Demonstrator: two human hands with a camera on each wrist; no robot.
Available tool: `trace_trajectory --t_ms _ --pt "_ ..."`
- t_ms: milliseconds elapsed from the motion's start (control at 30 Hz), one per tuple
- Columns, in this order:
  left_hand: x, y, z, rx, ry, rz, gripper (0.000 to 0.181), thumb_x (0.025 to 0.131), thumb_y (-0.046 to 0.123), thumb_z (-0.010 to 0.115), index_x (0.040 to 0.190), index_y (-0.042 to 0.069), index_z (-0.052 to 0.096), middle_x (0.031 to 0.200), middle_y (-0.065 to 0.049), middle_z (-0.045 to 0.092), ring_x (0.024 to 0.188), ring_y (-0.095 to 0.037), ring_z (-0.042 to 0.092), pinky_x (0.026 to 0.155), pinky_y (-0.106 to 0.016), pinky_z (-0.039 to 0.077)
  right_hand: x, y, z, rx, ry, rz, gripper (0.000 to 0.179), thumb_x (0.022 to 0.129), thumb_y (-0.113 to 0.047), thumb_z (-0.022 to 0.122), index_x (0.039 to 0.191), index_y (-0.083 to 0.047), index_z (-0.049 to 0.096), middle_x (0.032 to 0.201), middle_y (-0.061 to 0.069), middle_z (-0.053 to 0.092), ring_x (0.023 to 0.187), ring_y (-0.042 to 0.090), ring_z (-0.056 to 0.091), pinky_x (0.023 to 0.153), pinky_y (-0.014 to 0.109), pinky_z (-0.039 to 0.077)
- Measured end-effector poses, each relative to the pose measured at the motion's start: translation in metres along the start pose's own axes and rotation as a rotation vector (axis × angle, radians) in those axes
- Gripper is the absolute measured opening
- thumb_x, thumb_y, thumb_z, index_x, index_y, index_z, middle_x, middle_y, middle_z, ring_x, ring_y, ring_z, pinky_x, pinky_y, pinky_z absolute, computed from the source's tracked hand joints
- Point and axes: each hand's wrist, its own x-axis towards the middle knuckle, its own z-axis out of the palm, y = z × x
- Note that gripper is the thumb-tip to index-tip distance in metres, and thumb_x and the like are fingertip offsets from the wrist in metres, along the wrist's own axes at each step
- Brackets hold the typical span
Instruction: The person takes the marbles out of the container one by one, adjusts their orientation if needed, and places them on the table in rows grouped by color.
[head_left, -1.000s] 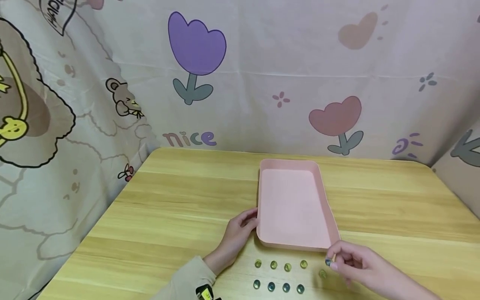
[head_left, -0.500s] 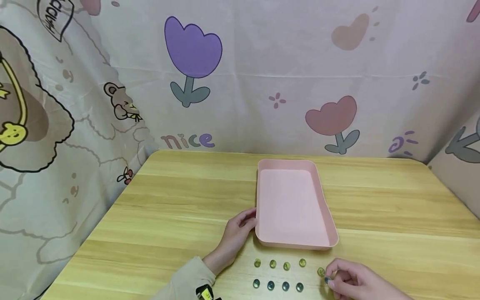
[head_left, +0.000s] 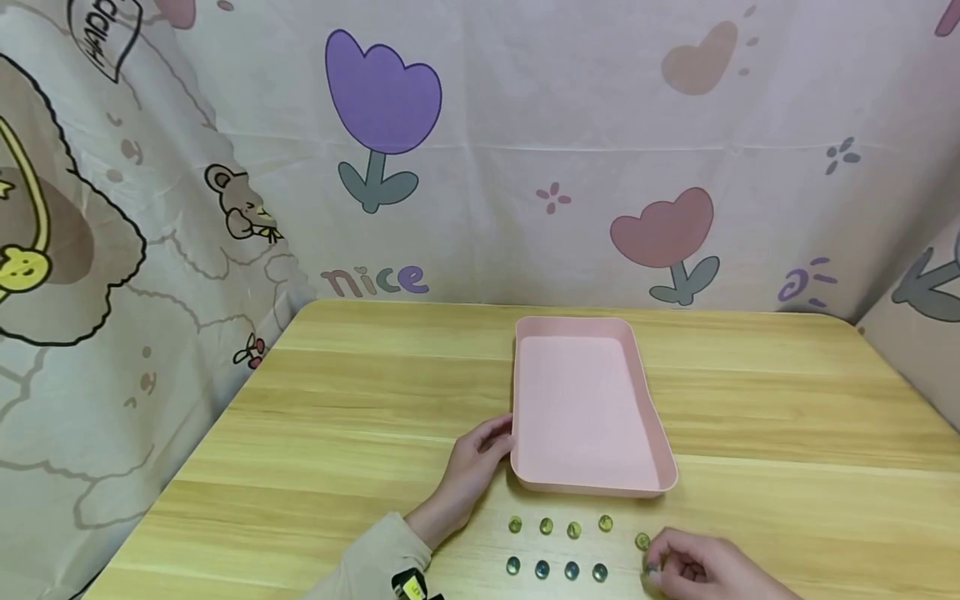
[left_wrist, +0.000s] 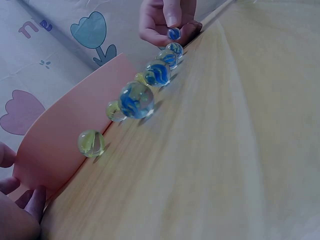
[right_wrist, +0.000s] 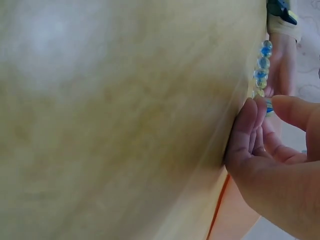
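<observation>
My left hand [head_left: 471, 467] rests against the outer left wall of a pink tray [head_left: 588, 408], near its front corner; the left wrist view shows those fingers [left_wrist: 35, 202] touching the wall. With thumb and fingertips, my right hand [head_left: 697, 562] pinches a blue-swirled glass marble [left_wrist: 174, 33], low over the table or touching it. In the head view this marble is mostly hidden. A yellow marble [head_left: 642, 542] lies just beside the right fingers. Left of it stand a row of yellow marbles [head_left: 546, 526] and, nearer me, a row of blue marbles [head_left: 572, 571].
The wooden table [head_left: 360, 400] carries the tray and both marble rows, which lie just in front of the tray. A cartoon-printed cloth [head_left: 517, 100] hangs behind the table and along its left side.
My right hand has moved down from the tray's front right corner toward me, carrying the blue marble to beside the rightmost yellow one. My left hand stays at the tray.
</observation>
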Motion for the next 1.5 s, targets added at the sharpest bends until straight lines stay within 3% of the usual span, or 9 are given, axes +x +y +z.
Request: trace_trajectory --t_ms 333,733,1267,1500 --pt "-0.0003 0.0001 0.0 -0.007 -0.002 -0.01 0.041 0.095 0.012 0.058 0.133 -0.005 0.053 0.125 -0.016 0.059 0.115 -0.026 0.056 0.097 -0.031 0.047 0.002 0.0012 0.0019 -0.107 0.01 -0.003 0.011 0.094 -0.005 0.059 0.096 -0.015 0.063 0.073 -0.021 0.053 0.063 -0.005 0.049 0.046 0.02 0.043" --pt "-0.0003 0.0011 0.0003 -0.001 0.004 -0.013 0.04 0.096 0.011 0.057 0.132 -0.005 0.054 0.126 -0.016 0.059 0.116 -0.026 0.055 0.098 -0.031 0.047 0.0018 -0.0008 0.0031 -0.142 0.018 0.008 0.008 0.092 -0.003 0.06 0.094 -0.011 0.062 0.074 -0.021 0.052 0.062 -0.005 0.048 0.046 0.02 0.043" --pt "-0.0003 -0.0008 0.0006 0.006 0.01 -0.016 0.04 0.096 0.011 0.057 0.132 -0.005 0.054 0.126 -0.016 0.059 0.115 -0.026 0.055 0.097 -0.031 0.047 0.0005 -0.0007 0.0049 -0.143 0.028 0.082 0.004 0.093 -0.008 0.062 0.095 -0.012 0.06 0.071 -0.019 0.053 0.06 -0.003 0.048 0.046 0.02 0.042" --pt "0.0002 -0.0003 0.001 0.007 0.012 -0.001 0.04 0.095 0.01 0.058 0.131 -0.005 0.055 0.124 -0.016 0.06 0.113 -0.025 0.056 0.096 -0.03 0.048 0.0008 -0.0004 0.006 -0.191 0.048 0.036 0.007 0.092 -0.007 0.063 0.093 -0.012 0.059 0.071 -0.021 0.052 0.06 -0.005 0.047 0.046 0.02 0.042"
